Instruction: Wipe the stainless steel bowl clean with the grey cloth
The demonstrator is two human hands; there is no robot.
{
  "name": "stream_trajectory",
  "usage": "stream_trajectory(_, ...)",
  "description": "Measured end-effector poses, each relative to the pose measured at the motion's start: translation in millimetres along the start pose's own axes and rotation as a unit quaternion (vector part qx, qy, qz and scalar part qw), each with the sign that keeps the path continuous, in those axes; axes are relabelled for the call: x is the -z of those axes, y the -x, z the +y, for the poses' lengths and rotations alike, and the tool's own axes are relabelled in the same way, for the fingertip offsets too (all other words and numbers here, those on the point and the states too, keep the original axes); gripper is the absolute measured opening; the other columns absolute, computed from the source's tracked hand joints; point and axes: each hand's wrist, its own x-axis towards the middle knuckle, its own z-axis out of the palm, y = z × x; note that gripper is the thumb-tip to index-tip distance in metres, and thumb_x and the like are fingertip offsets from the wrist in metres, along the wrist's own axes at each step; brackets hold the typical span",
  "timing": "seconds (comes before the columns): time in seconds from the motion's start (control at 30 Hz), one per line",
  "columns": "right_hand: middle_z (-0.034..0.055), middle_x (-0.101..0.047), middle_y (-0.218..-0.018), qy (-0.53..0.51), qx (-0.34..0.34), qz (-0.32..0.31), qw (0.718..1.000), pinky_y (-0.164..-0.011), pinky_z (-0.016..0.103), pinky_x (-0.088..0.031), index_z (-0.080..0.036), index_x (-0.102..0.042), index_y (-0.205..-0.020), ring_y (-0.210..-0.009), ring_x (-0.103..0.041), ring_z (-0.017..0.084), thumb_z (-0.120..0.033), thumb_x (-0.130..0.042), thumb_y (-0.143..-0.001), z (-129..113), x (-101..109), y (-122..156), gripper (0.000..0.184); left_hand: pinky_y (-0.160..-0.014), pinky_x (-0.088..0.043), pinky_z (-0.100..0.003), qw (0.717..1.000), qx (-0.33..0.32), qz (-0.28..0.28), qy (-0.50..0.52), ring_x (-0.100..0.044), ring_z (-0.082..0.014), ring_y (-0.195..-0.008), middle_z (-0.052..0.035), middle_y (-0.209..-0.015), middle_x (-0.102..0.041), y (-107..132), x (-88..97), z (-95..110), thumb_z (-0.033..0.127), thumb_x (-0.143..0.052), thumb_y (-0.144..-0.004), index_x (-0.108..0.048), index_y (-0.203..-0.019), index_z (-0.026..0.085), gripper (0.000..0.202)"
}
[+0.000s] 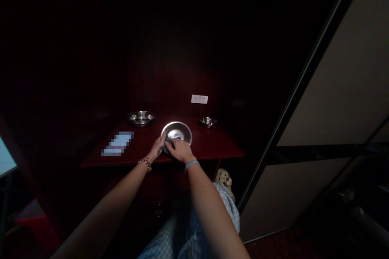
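A round steel plate (178,131) stands tilted on a dark red table (212,145). My left hand (158,148) grips the plate's near-left rim. My right hand (180,150) is closed on a small grey cloth (168,144) pressed against the plate's lower edge. A beaded bracelet is on my left wrist and a blue band on my right.
A steel bowl (141,117) sits at the table's back left and a smaller steel dish (208,122) at the back right. A flat pale card (118,143) lies to the left. A white socket panel (199,98) is on the back wall. A pale sliding panel (334,109) stands at right.
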Motion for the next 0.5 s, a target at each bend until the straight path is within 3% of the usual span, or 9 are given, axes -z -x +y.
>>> stream_trajectory(0.17,0.0077,-0.058,-0.104,-0.039,0.045,-0.011,0.998,-0.08,0.035,-0.04,-0.021,-0.054,-0.109,-0.094,-0.054,0.023,-0.063,-0.032,-0.082,2.0,1.0,0.6,0.055,-0.078,-0.044,-0.031,1.0,0.016,0.007,-0.009,-0.06,-0.0224,-0.083,-0.0112,-0.082,-0.066,-4.8,1.8,-4.7,0.068,-0.04,-0.068,-0.061,-0.088,0.01,0.065)
stream_trajectory(0.3,0.0102,-0.054,-0.11,-0.045,0.095,-0.018,0.994,-0.083,0.037,-0.04,-0.018,-0.05,-0.113,-0.099,-0.051,0.025,-0.066,-0.052,-0.068,5.8,-2.0,1.4,0.066,-0.076,-0.044,-0.032,0.998,0.023,0.032,-0.048,-0.06,-0.0226,-0.079,-0.0106,-0.078,-0.066,-8.6,4.7,-8.6,0.07,-0.036,-0.067,-0.061,-0.085,0.01,0.068)
stream_trajectory(0.5,0.0123,-0.05,-0.114,-0.035,0.117,-0.019,0.992,-0.086,0.039,-0.038,-0.016,-0.045,-0.117,-0.104,-0.047,0.027,-0.059,-0.06,-0.063,8.0,-8.1,-0.6,0.07,-0.076,-0.044,-0.031,0.998,0.014,0.037,-0.045,-0.06,-0.0225,-0.083,-0.0134,-0.088,-0.066,-8.5,4.9,-9.5,0.07,-0.034,-0.069,-0.06,-0.09,0.01,0.069)
